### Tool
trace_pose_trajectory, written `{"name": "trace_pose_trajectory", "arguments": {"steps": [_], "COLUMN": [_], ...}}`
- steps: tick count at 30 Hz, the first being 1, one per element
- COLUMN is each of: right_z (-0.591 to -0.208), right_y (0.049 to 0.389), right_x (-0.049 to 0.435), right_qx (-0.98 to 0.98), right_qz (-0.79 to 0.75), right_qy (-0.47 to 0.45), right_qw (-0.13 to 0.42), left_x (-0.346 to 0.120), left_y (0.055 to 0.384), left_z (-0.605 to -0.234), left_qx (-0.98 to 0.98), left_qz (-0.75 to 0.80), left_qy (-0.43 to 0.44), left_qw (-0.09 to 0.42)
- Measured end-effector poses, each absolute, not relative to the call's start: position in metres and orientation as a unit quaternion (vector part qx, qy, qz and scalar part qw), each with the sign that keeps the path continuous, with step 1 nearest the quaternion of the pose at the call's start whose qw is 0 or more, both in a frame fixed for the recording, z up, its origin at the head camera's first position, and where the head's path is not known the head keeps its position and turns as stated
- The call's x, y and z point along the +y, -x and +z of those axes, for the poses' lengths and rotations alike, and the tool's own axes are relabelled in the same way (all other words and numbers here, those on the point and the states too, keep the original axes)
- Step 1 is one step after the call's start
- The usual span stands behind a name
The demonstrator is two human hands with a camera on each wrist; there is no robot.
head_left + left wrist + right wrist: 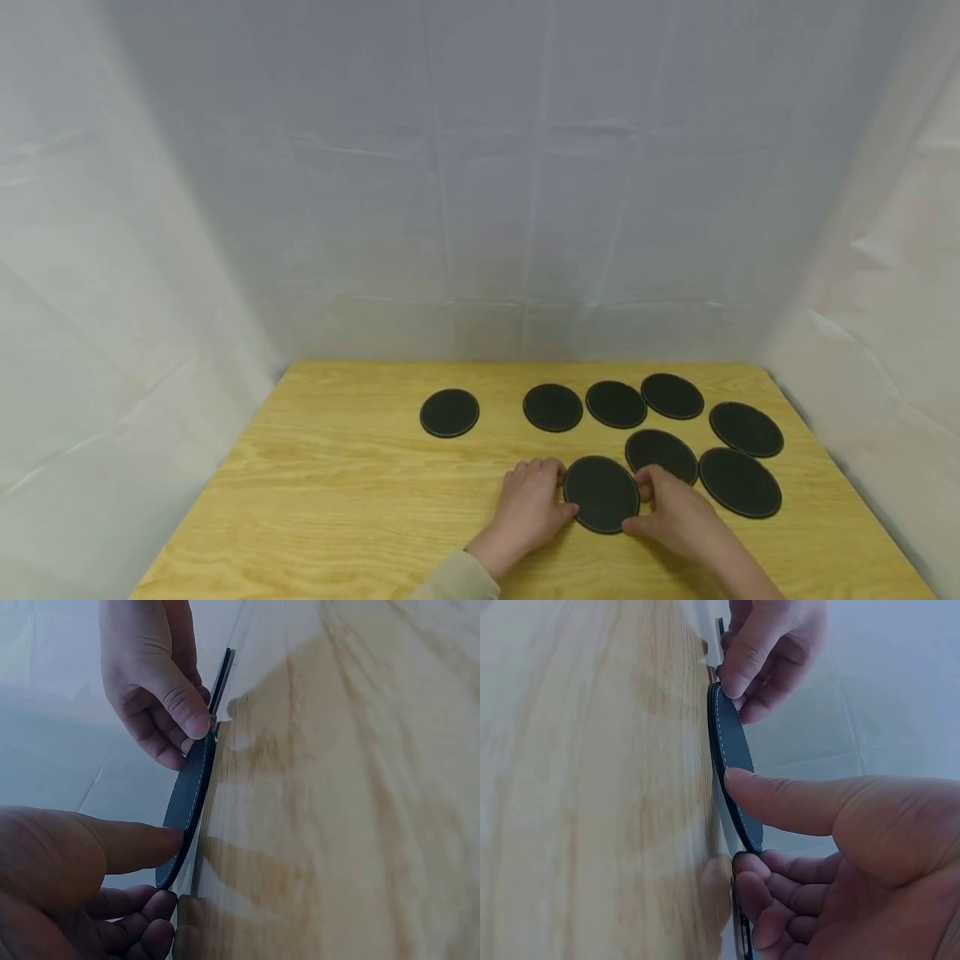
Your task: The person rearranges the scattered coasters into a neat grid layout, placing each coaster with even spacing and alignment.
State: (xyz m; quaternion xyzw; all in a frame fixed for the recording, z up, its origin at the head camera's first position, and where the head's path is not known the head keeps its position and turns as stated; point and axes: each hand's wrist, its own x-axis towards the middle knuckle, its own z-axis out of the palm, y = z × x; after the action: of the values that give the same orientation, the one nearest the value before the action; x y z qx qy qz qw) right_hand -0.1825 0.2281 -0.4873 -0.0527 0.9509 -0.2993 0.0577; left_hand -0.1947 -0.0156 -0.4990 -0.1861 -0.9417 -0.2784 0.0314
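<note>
A round black coaster (602,494) with light stitching round its rim is held between both hands near the front of the wooden table. My left hand (528,507) pinches its left edge, thumb on top and fingers curled at the underside in the left wrist view. On the opposite edge, my right hand (681,518) pinches it the same way. The right wrist view shows the coaster (736,742) edge-on, close over the tabletop. Just behind the right fingers lies another black coaster (660,454), partly covered by that hand.
More black coasters lie flat on the table (322,492): a lone one (450,412) at the back left, a back row including one coaster (552,407) near the middle, and two (740,482) at the right. White sheeting (480,208) encloses the back and sides.
</note>
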Motion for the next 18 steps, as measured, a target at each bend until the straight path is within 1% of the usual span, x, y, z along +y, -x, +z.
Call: {"name": "trace_pose_trajectory", "arguments": {"steps": [6,14,18], "right_z": [-0.4859,-0.4891,-0.4904], "right_y": [0.1849,0.1867,0.1901], "right_x": [0.2284,0.2267,0.2219], "right_qx": [0.931,0.917,0.902], "right_qz": [-0.357,-0.395,-0.428], "right_qy": [0.033,0.032,0.026], "right_qw": [0.072,0.049,0.048], "left_x": [-0.0161,-0.0163,-0.0199], "left_y": [0.1959,0.1972,0.1986], "left_z": [-0.4986,-0.5003,-0.4974], "left_qx": [-0.938,-0.941,-0.938], "left_qz": [-0.291,-0.282,-0.300], "left_qy": [0.186,0.180,0.163], "left_qw": [0.033,0.052,0.065]}}
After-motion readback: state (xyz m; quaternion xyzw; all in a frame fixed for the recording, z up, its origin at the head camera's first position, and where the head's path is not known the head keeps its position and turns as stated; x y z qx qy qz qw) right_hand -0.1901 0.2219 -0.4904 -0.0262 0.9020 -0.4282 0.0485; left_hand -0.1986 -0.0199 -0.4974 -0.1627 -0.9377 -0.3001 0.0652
